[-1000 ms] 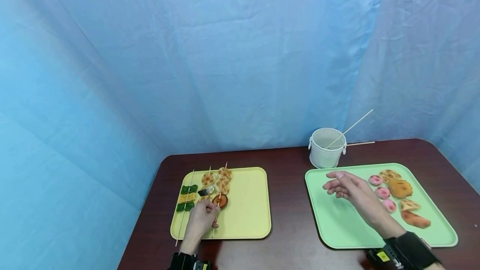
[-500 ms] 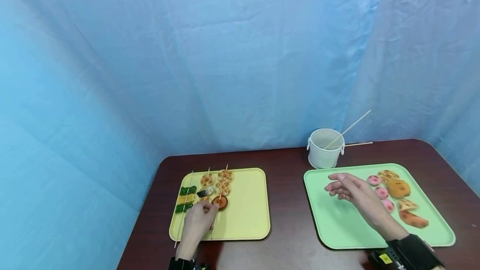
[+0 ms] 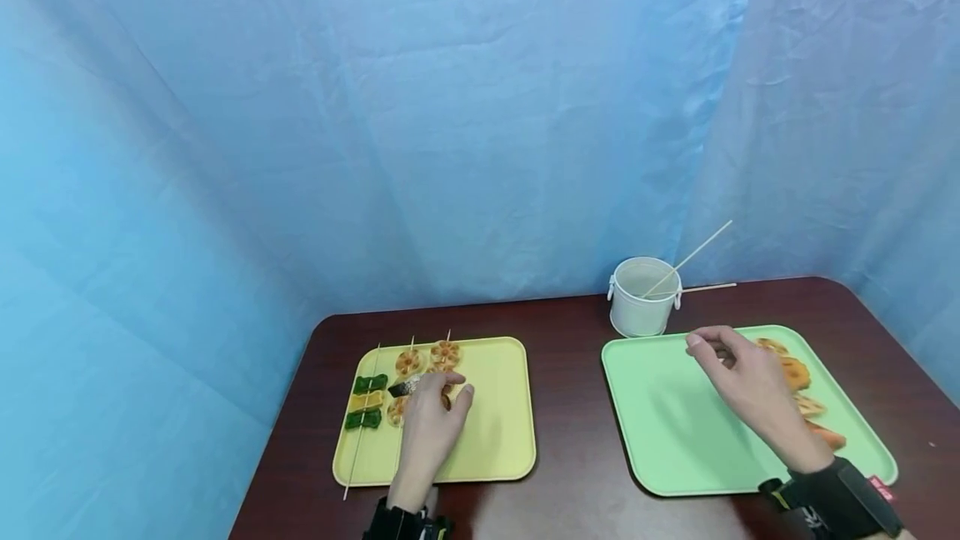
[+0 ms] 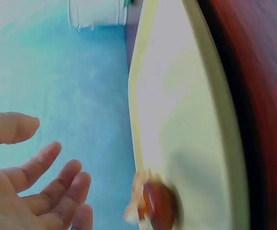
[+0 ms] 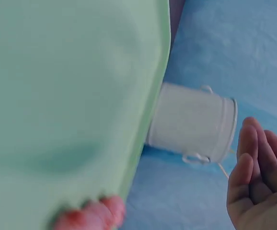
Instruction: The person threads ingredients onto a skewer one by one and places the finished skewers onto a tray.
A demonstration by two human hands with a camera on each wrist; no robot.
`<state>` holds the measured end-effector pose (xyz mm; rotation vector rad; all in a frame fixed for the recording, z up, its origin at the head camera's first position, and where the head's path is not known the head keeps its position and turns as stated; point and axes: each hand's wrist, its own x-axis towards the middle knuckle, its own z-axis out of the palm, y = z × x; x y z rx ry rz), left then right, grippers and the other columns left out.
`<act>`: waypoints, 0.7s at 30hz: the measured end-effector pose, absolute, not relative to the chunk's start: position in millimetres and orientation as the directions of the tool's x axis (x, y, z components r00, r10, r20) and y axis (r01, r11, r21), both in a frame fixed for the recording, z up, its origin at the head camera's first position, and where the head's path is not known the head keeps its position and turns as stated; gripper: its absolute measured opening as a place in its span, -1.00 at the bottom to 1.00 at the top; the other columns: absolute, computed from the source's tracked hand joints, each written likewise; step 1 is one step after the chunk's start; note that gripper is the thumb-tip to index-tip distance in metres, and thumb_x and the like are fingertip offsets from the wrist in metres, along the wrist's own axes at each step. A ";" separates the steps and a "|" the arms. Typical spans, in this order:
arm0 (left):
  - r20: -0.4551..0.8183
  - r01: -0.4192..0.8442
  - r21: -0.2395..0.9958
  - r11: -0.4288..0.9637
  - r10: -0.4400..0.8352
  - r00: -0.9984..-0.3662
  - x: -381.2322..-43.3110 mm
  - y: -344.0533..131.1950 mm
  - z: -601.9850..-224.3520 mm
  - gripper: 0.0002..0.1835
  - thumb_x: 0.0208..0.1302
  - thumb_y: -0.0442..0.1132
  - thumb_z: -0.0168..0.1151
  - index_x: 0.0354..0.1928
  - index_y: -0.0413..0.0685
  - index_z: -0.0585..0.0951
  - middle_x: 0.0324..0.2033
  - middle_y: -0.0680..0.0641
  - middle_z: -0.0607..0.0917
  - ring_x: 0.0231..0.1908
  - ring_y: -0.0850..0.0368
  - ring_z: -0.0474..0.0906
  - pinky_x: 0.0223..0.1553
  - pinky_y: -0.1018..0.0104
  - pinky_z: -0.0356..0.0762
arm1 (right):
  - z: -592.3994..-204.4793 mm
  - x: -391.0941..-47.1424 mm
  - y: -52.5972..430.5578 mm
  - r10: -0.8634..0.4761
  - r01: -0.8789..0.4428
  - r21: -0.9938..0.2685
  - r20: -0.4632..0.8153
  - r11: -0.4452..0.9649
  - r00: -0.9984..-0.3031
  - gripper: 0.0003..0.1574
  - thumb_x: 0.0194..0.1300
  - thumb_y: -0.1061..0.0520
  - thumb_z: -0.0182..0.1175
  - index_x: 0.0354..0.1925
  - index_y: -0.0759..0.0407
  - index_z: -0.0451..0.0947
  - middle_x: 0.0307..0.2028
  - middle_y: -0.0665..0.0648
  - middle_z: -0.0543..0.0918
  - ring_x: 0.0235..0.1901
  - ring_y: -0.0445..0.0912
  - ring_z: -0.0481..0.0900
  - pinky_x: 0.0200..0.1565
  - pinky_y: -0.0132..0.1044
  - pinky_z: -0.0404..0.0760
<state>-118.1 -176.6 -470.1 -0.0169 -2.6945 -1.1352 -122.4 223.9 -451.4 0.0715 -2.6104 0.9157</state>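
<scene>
My left hand [image 3: 431, 427] is over the yellow tray [image 3: 495, 432], fingers spread and holding nothing. Just beyond its fingers, a skewer with golden lattice-patterned slices [image 3: 445, 352] lies on the tray; its brown mushroom-like disc [image 4: 160, 203] is mostly hidden in the head view. To the left are a second skewer with lattice-patterned slices [image 3: 408, 362] and one with green and yellow pieces [image 3: 366, 401]. My right hand [image 3: 750, 382] hovers above the green tray [image 3: 667, 432], fingers loosely bent around nothing. Pink round pieces [image 5: 93, 215] lie below it, hidden by the hand in the head view.
A white bucket [image 3: 637, 315] stands behind the green tray's left corner, a thin stick [image 3: 701, 250] leaning out of it. Another stick [image 3: 712, 287] shows behind. Golden fried-looking pieces [image 3: 795, 373] line the green tray's right side. Blue cloth [image 3: 480, 148] hangs behind the table.
My left hand has let go of the skewer with the brown disc and spread its fingers, shifting slightly right. The right hand has moved rightward and turned, covering the pink pieces.
</scene>
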 end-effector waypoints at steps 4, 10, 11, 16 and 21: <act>0.197 0.119 0.733 0.670 -0.041 -0.980 -123.6 -161.7 -467.3 -0.78 0.28 -0.06 0.21 -0.12 0.03 0.66 -0.10 0.00 0.58 -0.08 0.01 0.50 -0.10 0.07 0.42 | -444.4 -124.5 231.3 0.106 -0.164 -0.531 0.441 0.832 -0.891 -0.62 0.37 -0.10 0.11 -0.06 0.12 0.62 -0.34 0.03 0.68 -0.46 -0.25 0.53 -0.40 -0.25 0.42; 0.170 0.148 0.770 0.620 0.024 -0.985 -128.0 -147.3 -465.3 -0.75 0.30 -0.02 0.18 -0.08 0.07 0.65 -0.06 0.03 0.56 -0.01 -0.02 0.48 -0.03 0.03 0.38 | -428.0 -132.8 239.9 0.154 -0.107 -0.500 0.453 0.859 -0.878 -0.47 0.36 -0.18 0.08 0.05 0.18 0.54 -0.28 0.12 0.67 -0.40 0.04 0.56 -0.35 -0.03 0.35; 0.166 0.152 0.772 0.618 0.035 -0.985 -128.5 -145.4 -465.4 -0.76 0.31 -0.02 0.18 -0.08 0.08 0.64 -0.06 0.03 0.56 -0.01 -0.01 0.47 -0.03 0.03 0.38 | -425.2 -134.6 240.7 0.163 -0.097 -0.506 0.445 0.857 -0.881 -0.43 0.35 -0.20 0.07 0.07 0.19 0.52 -0.27 0.12 0.66 -0.37 0.05 0.56 -0.31 0.01 0.34; 0.148 0.161 0.768 0.620 0.073 -0.986 -130.4 -137.7 -468.3 -0.71 0.30 0.01 0.17 -0.06 0.04 0.64 -0.05 0.02 0.56 0.00 0.00 0.47 -0.03 0.04 0.38 | -416.4 -143.2 241.4 0.174 -0.099 -0.526 0.445 0.845 -0.878 -0.37 0.34 -0.22 0.08 0.12 0.22 0.48 -0.27 0.15 0.67 -0.33 0.04 0.56 -0.24 0.07 0.33; 0.142 0.164 0.771 0.615 0.085 -0.986 -131.2 -131.5 -471.3 -0.68 0.29 0.01 0.17 -0.05 -0.01 0.64 -0.06 0.00 0.57 0.00 -0.03 0.48 -0.03 0.05 0.39 | -414.6 -149.0 237.3 0.139 -0.172 -0.482 0.543 0.859 -0.828 -0.56 0.36 -0.06 0.13 0.02 0.23 0.55 -0.36 0.16 0.67 -0.42 0.04 0.56 -0.33 0.05 0.35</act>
